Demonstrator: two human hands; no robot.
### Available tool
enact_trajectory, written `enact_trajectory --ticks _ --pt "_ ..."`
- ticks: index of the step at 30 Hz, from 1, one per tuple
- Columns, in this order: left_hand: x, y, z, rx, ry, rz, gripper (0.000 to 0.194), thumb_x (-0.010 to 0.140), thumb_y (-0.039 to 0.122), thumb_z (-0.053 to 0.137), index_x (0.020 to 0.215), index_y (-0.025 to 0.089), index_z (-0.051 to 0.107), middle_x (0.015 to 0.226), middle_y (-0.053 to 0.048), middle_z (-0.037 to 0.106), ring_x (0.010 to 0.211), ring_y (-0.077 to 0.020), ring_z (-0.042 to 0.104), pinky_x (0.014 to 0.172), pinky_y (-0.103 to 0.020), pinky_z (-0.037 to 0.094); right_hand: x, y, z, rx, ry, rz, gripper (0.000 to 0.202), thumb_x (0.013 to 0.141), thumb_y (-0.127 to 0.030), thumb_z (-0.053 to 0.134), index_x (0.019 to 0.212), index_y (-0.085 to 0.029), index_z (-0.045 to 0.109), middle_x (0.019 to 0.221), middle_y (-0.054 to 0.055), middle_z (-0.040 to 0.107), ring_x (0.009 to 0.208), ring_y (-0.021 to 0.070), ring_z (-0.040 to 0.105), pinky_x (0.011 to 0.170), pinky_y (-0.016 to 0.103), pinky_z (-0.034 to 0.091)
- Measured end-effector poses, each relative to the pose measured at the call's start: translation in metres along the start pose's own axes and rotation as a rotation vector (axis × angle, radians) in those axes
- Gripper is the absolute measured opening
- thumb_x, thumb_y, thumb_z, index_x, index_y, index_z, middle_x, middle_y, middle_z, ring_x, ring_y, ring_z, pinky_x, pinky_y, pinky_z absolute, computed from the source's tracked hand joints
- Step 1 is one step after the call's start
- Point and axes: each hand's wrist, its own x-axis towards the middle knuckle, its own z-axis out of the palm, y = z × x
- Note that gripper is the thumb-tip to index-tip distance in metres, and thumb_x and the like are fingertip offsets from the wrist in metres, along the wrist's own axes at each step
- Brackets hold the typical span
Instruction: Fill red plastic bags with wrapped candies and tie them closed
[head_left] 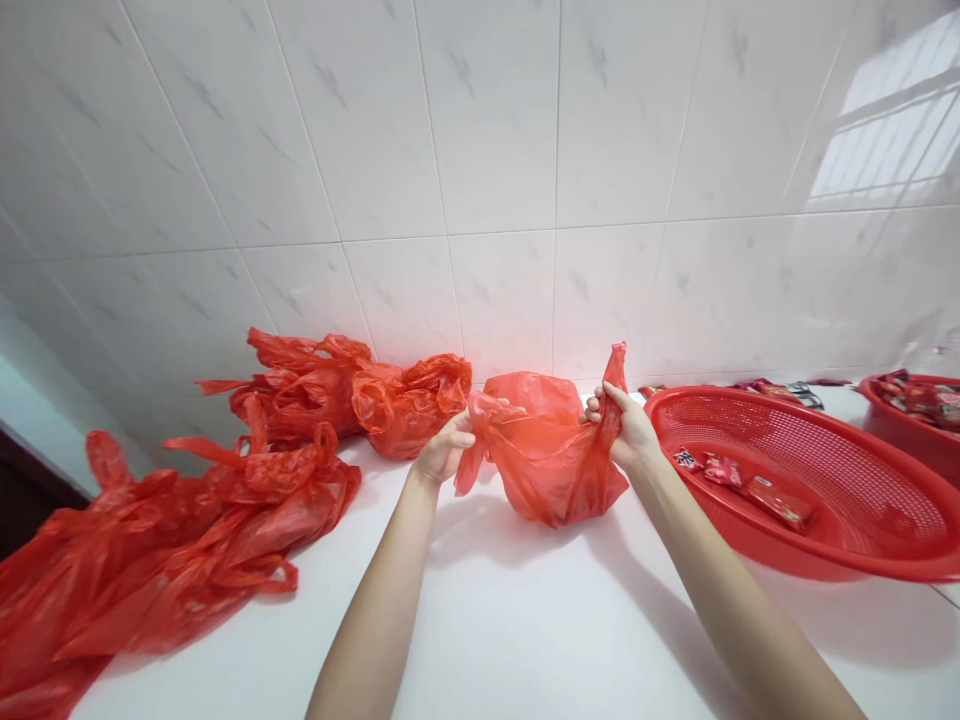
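A thin red plastic bag (555, 480) hangs between my two hands, low over the white tabletop, its mouth partly spread. My left hand (448, 442) pinches the bag's left handle, thumb on top. On the other side my right hand (626, 425) has its fingers wrapped round the right handle, whose twisted tip sticks up above the fist. What the bag holds, if anything, cannot be made out through the plastic. Just right of my right hand stands a large red plastic basket (840, 440) with a few small wrapped packets (772, 500) at its bottom.
Several bunched red bags (202, 540) lie along the left, with more bags (300, 390) against the tiled wall (495, 140). At the far right a second red basket (874, 400) holds wrapped packets. Further packets (780, 390) lie behind the large basket.
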Motion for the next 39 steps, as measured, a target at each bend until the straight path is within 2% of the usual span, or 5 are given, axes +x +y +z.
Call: enact_trajectory --ticks 8,14,22,34,39 --pt "0.000 -0.014 -0.015 0.037 0.043 -0.034 0.075 0.054 0.074 0.074 0.103 0.018 0.070 0.095 -0.014 0.075 0.101 -0.0340 0.069 0.084 -0.042 0.053 0.002 -0.001 -0.002 0.009 0.002 0.005 0.028 0.076 -0.023 0.076 0.062 -0.020 0.052 0.049 -0.005 0.053 0.041 0.0085 0.046 0.046 0.021 0.047" --pt "0.000 -0.015 -0.019 -0.006 0.002 -0.030 0.064 0.048 0.047 0.090 0.102 0.018 0.072 0.100 -0.013 0.076 0.102 -0.0324 0.069 0.088 -0.041 0.051 0.002 -0.001 -0.002 -0.018 -0.003 0.004 0.028 0.079 -0.025 0.074 0.063 -0.020 0.051 0.050 -0.006 0.052 0.042 0.0080 0.046 0.047 0.020 0.047" --pt "0.004 0.005 0.001 0.144 -0.106 -0.023 0.047 0.057 0.032 0.089 0.099 0.016 0.077 0.106 -0.015 0.076 0.108 -0.0324 0.068 0.096 -0.043 0.049 0.000 -0.002 0.000 -0.016 -0.009 0.008 0.029 0.080 -0.024 0.073 0.062 -0.020 0.051 0.049 -0.006 0.051 0.041 0.0079 0.044 0.047 0.019 0.046" --pt "-0.002 0.023 0.008 0.244 -0.211 0.004 0.070 0.059 0.043 0.090 0.120 0.017 0.069 0.122 -0.016 0.071 0.120 -0.0359 0.062 0.098 -0.045 0.050 -0.001 -0.004 0.002 0.020 0.011 0.007 0.027 0.080 -0.021 0.072 0.062 -0.019 0.052 0.048 -0.005 0.053 0.040 0.0077 0.045 0.046 0.019 0.046" --pt "-0.001 0.019 0.001 0.294 -0.160 0.002 0.067 0.062 0.042 0.089 0.120 0.016 0.069 0.119 -0.015 0.072 0.114 -0.0333 0.065 0.096 -0.042 0.050 -0.001 -0.004 0.001 0.027 0.025 0.009 0.027 0.084 -0.020 0.066 0.061 -0.019 0.053 0.047 -0.004 0.053 0.040 0.0074 0.045 0.046 0.018 0.046"
